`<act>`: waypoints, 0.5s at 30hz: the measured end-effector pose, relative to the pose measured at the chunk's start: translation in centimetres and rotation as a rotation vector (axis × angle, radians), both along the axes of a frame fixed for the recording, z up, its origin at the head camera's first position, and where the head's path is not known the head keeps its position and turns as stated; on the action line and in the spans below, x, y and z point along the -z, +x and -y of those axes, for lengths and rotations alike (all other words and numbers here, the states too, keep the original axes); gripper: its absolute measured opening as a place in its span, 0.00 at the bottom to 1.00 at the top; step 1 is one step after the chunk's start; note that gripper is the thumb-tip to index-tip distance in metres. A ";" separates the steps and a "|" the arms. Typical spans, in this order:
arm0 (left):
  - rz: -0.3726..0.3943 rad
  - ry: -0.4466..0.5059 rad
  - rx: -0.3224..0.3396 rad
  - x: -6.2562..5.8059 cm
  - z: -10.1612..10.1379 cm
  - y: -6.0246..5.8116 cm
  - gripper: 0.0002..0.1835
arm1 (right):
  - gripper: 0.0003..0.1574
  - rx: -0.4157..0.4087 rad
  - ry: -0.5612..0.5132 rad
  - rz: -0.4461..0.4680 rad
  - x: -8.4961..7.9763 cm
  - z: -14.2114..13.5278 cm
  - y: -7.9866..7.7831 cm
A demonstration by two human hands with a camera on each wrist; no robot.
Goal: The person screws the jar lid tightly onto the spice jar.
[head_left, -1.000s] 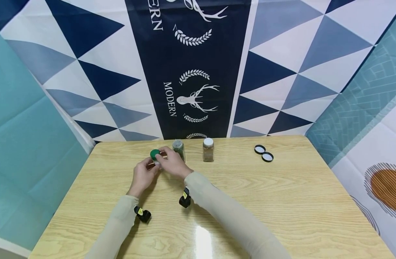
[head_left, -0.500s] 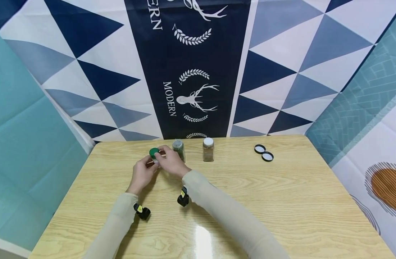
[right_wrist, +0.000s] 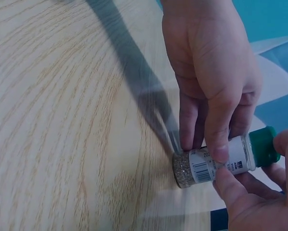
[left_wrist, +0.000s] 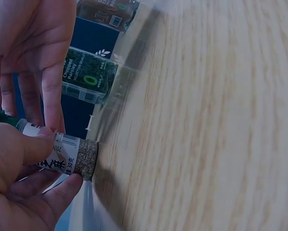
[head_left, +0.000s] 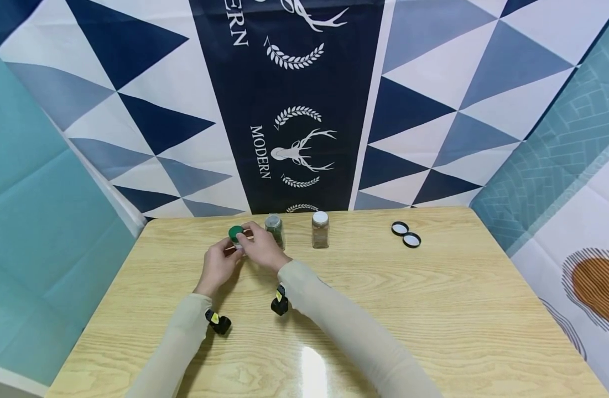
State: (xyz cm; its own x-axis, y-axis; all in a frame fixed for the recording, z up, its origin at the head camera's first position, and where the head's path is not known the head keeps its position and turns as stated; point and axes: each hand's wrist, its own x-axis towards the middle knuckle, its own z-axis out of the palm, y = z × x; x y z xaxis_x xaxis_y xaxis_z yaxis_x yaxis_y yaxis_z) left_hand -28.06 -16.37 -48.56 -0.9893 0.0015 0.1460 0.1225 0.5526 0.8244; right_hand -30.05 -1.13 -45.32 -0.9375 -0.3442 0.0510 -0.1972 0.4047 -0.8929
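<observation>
A small clear spice bottle point(right_wrist: 184, 172) with a white label, grainy grey-brown contents and a green cap point(head_left: 236, 232) is upright near the table's back left, its base at or just over the wood. My left hand point(head_left: 218, 268) grips its body, thumb across the label in the left wrist view. From the other side my right hand point(head_left: 265, 250) holds the green cap between thumb and fingers, with one finger touching the bottle's body in the right wrist view. Just behind the right hand stands a clear jar of chopped parsley point(left_wrist: 88, 72) with a grey top.
A white-topped jar point(head_left: 320, 235) with brown contents stands right of the parsley. Two round black-rimmed discs point(head_left: 411, 240) with pale centres lie farther right on the wooden table point(head_left: 433, 309). Patterned cloth point(head_left: 304, 110) hangs along the table's back edge.
Both hands and the bottle have shifted very slightly left and toward the back. Their hold on the bottle and cap looks the same.
</observation>
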 end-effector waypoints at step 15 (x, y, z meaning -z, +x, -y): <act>-0.025 -0.019 0.005 0.1 0.1 -0.4 0.21 | 0.25 0.007 -0.019 -0.016 -0.1 0.2 -0.1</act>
